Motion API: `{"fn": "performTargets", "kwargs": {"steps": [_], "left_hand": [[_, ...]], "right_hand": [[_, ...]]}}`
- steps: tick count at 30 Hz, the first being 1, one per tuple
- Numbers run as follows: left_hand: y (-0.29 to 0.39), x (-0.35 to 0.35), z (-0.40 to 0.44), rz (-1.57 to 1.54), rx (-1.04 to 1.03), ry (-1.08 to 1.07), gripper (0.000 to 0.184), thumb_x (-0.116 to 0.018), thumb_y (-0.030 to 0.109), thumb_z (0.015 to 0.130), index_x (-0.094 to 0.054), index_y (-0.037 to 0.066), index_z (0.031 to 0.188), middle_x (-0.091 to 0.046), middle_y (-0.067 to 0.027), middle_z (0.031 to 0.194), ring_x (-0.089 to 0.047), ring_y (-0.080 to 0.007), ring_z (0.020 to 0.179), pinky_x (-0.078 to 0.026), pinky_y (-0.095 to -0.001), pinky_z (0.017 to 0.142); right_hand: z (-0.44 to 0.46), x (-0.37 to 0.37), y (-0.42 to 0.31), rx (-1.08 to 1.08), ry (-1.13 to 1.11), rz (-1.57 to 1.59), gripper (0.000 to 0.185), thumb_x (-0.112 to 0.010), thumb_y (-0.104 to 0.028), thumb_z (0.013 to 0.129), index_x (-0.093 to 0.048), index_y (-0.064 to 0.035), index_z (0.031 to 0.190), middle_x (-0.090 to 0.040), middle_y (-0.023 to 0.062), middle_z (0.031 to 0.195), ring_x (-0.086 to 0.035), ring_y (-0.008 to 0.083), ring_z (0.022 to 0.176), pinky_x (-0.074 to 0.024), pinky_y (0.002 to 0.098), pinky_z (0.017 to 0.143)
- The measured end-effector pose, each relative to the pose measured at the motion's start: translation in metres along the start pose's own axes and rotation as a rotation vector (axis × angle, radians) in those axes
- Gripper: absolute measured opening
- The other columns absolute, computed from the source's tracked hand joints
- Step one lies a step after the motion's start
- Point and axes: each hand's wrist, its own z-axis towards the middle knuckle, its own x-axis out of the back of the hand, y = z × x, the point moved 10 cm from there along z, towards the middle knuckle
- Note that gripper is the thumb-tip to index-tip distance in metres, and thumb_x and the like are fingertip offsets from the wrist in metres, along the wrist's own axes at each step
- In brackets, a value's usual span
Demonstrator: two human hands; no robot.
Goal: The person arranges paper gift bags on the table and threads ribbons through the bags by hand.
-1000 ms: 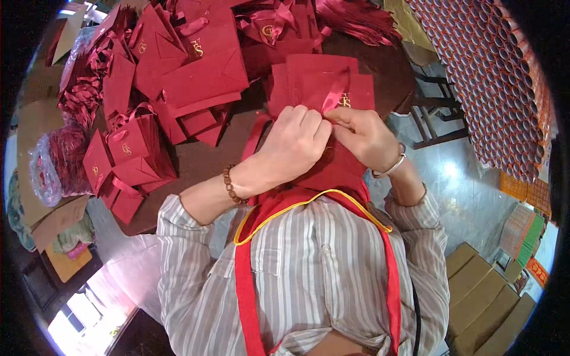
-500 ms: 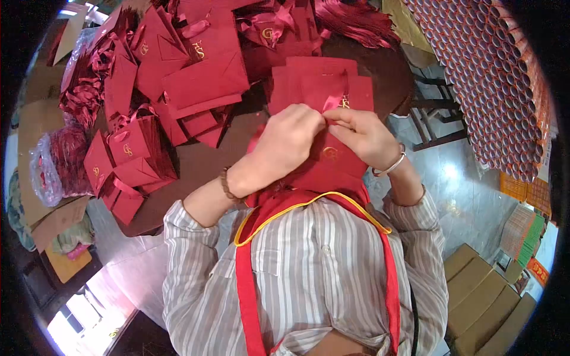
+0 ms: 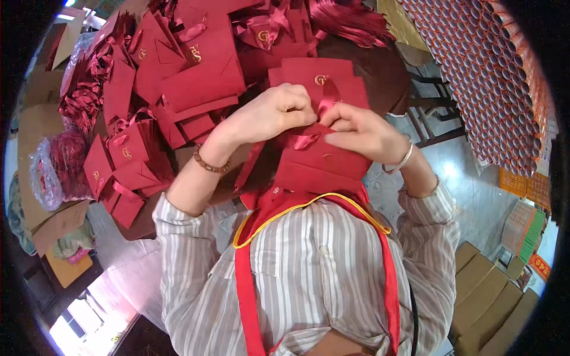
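Red paper gift bags with gold lettering lie stacked before me, and a flat gift bag (image 3: 320,169) is nearest my apron. A shiny pink-red ribbon (image 3: 306,140) crosses this bag, part of it rising between my hands. My left hand (image 3: 278,113) is closed, its fingers curled in a pinch on the ribbon. From the other side, my right hand (image 3: 359,133) pinches the ribbon between thumb and forefinger. The fingertips of both hands are close together above the bag. Whether the ribbon is knotted cannot be made out.
More red bags (image 3: 208,65) are heaped across the dark round table (image 3: 380,74). A bundle of ribbons (image 3: 350,22) lies at its far edge. Plastic-wrapped red goods (image 3: 68,160) stand at left. Stacked tubes (image 3: 475,71) rise at right, above cardboard boxes (image 3: 487,296).
Both hands have parted slightly, with the right hand lower and the left forearm farther left. A ribbon loop now shows below the fingers, and more of the front bag is visible.
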Motion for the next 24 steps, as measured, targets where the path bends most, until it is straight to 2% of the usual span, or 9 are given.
{"fn": "performTargets", "kwargs": {"steps": [5,6,7,8,9,10,18,21,24], "left_hand": [[-0.008,-0.013,0.004,-0.066,-0.187,-0.162,0.018,-0.048,0.013,0.080,-0.056,-0.002,0.074,-0.059,-0.0127,0.083,-0.054,-0.0250,0.081,-0.043,-0.0330,0.072],[-0.034,-0.022,0.006,0.003,0.117,-0.272,0.019,-0.048,0.015,0.081,-0.057,0.000,0.073,-0.060,-0.0135,0.082,-0.055,-0.0276,0.079,-0.045,-0.0340,0.073],[0.009,-0.020,-0.001,0.178,-0.440,-0.233,0.020,-0.049,0.016,0.080,-0.058,0.000,0.073,-0.060,-0.0141,0.082,-0.055,-0.0272,0.077,-0.045,-0.0341,0.072],[-0.015,-0.018,0.003,0.135,-0.027,-0.276,0.020,-0.051,0.018,0.079,-0.058,0.000,0.073,-0.060,-0.0145,0.080,-0.055,-0.0262,0.074,-0.044,-0.0342,0.069],[-0.008,-0.021,0.003,0.373,0.056,-0.424,0.021,-0.055,0.020,0.078,-0.059,-0.001,0.074,-0.061,-0.0130,0.082,-0.055,-0.0249,0.075,-0.043,-0.0336,0.067],[-0.016,-0.012,0.006,-0.008,0.003,-0.213,0.019,-0.057,0.020,0.069,-0.063,0.002,0.070,-0.060,-0.0157,0.067,-0.056,-0.0216,0.060,-0.040,-0.0344,0.053],[-0.027,-0.019,-0.006,-0.204,0.197,-0.234,0.018,-0.060,0.013,0.065,-0.063,-0.003,0.071,-0.058,-0.0130,0.061,-0.049,-0.0137,0.060,-0.037,-0.0286,0.057],[-0.026,-0.006,-0.016,0.063,0.460,-0.162,0.015,-0.062,0.015,0.063,-0.068,0.007,0.074,-0.061,-0.0076,0.068,-0.054,-0.0204,0.067,-0.039,-0.0356,0.065],[-0.011,0.015,-0.010,0.378,0.300,0.159,0.013,-0.063,0.021,0.064,-0.068,0.011,0.071,-0.061,-0.0060,0.082,-0.054,-0.0261,0.081,-0.038,-0.0448,0.069]], "right_hand": [[-0.021,-0.010,-0.057,0.629,0.354,-0.614,0.014,-0.063,-0.002,0.074,-0.058,-0.0009,0.087,-0.057,0.0144,0.079,-0.057,0.0253,0.068,-0.0456,0.0302,0.061],[-0.021,-0.012,-0.056,0.605,0.374,-0.634,0.015,-0.064,-0.003,0.072,-0.059,-0.0013,0.086,-0.058,0.0139,0.078,-0.057,0.0279,0.069,-0.0461,0.0325,0.062],[-0.021,-0.015,-0.059,0.543,0.398,-0.668,0.013,-0.064,-0.005,0.072,-0.060,-0.0024,0.085,-0.058,0.0133,0.076,-0.058,0.0290,0.071,-0.0467,0.0339,0.063],[-0.017,-0.017,-0.058,0.522,0.364,-0.666,0.012,-0.063,-0.007,0.074,-0.060,-0.0031,0.084,-0.059,0.0129,0.077,-0.059,0.0284,0.072,-0.0475,0.0347,0.065],[-0.015,-0.020,-0.059,0.528,0.368,-0.729,0.011,-0.062,-0.009,0.074,-0.060,-0.0032,0.083,-0.059,0.0128,0.078,-0.060,0.0284,0.074,-0.0481,0.0349,0.066],[-0.012,-0.022,-0.054,0.485,0.354,-0.701,0.011,-0.062,-0.010,0.075,-0.060,-0.0035,0.083,-0.059,0.0130,0.079,-0.059,0.0286,0.074,-0.0481,0.0350,0.066],[-0.013,-0.037,-0.064,0.594,0.324,-0.708,0.012,-0.063,-0.007,0.074,-0.060,-0.0023,0.085,-0.058,0.0135,0.078,-0.059,0.0298,0.072,-0.0480,0.0353,0.062],[-0.013,-0.039,-0.059,0.580,0.312,-0.721,0.013,-0.062,-0.008,0.074,-0.060,-0.0023,0.086,-0.059,0.0134,0.079,-0.059,0.0296,0.072,-0.0481,0.0354,0.062],[-0.012,-0.035,-0.065,0.629,0.278,-0.675,0.011,-0.063,-0.009,0.075,-0.061,-0.0022,0.083,-0.060,0.0128,0.078,-0.060,0.0279,0.072,-0.0482,0.0344,0.064]]}}
